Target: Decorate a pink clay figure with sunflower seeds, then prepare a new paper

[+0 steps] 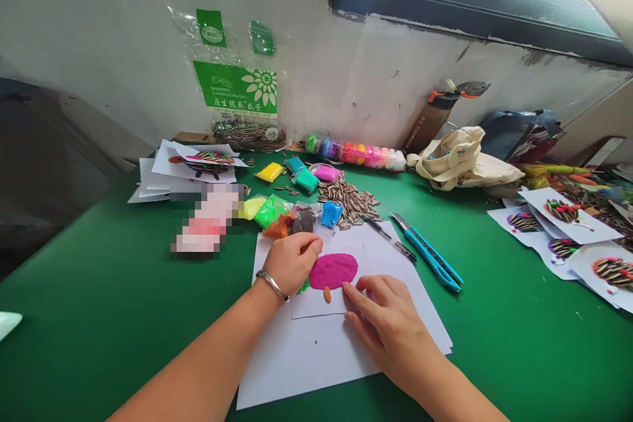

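My left hand (295,262) is curled nearly closed, thumb and index finger together at the left edge of the magenta clay oval (333,271); I cannot tell whether they pinch anything. My right hand (383,310) is loosely open, holding nothing, its index fingertip at the oval's near right edge. The oval lies flat on white paper (306,369), with green clay (303,286) at its left by my wrist and a small orange clay piece (327,295) at its near edge. Beyond are sunflower seeds (349,200); to the right lie a black pen (390,239) and a blue utility knife (429,254).
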### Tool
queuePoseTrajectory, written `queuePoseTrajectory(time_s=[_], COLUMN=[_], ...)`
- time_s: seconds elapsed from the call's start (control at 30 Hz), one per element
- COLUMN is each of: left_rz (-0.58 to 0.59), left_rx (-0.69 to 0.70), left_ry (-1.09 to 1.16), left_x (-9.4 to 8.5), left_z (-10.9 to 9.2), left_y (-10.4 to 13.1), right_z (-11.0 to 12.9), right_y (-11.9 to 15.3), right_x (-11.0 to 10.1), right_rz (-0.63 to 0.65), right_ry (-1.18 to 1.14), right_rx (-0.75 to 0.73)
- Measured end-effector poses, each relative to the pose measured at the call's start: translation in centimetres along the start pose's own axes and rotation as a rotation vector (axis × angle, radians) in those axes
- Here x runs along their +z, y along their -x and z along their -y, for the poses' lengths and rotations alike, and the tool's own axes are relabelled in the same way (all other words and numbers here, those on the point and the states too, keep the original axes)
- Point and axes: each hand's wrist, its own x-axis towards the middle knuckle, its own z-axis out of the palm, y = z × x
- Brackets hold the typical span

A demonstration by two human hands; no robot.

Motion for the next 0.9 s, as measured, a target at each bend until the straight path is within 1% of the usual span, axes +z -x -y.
queuePoseTrajectory(time_s=[0.47,0.7,0.9], left_rz=[-0.002,0.004,0.001], left_rx=[0.010,0.015,0.015], left_ry=[-0.010,-0.027,-0.039], left_x=[-0.02,-0.05,-0.13], left_z=[-0.12,-0.19,-0.22], left_y=[-0.05,0.03,-0.01], right_z=[-0.10,-0.26,-0.32], right_y=[-0.18,-0.59,-0.52], right_x=[0.02,-0.16,-0.04], right_rz=[0.011,0.069,0.058], right_ry=[-0.064,-0.062,-0.053], right_rx=[0.006,0.020,0.006])
